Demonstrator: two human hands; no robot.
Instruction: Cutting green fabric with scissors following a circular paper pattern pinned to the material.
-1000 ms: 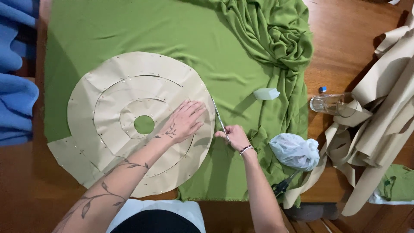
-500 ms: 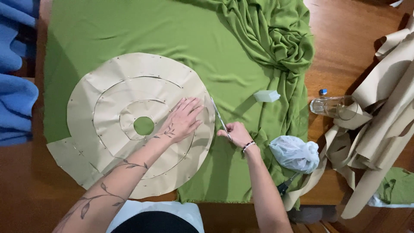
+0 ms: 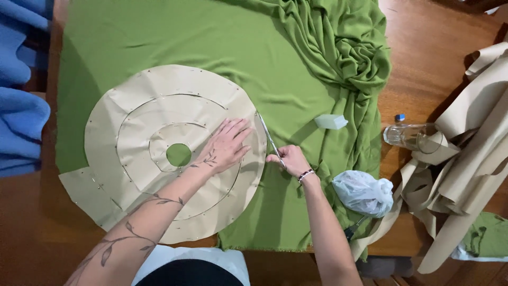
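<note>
Scissors (image 3: 268, 139) gripped by right hand (image 3: 288, 159); left hand (image 3: 228, 144) flat, open on paper pattern (image 3: 159, 106); chalk block (image 3: 330, 122), plastic bag (image 3: 362, 191) near.

Two bare hands were at work: one left hand (image 3: 228, 144) flat on the paper and one right hand (image 3: 290, 159) gripping one pair of scissors (image 3: 267, 136). One round tan paper pattern (image 3: 159, 106) lay on one green cloth (image 3: 211, 42), with one round hole (image 3: 179, 154) in its middle. At three o'clock from the hands sat one pale block (image 3: 331, 122) and one clear plastic bottle (image 3: 410, 135); at four o'clock, one crumpled plastic bag (image 3: 364, 191). One heap of tan paper strips (image 3: 465, 180) lay beyond, and one blue cloth (image 3: 21, 116) at nine o'clock.
</note>
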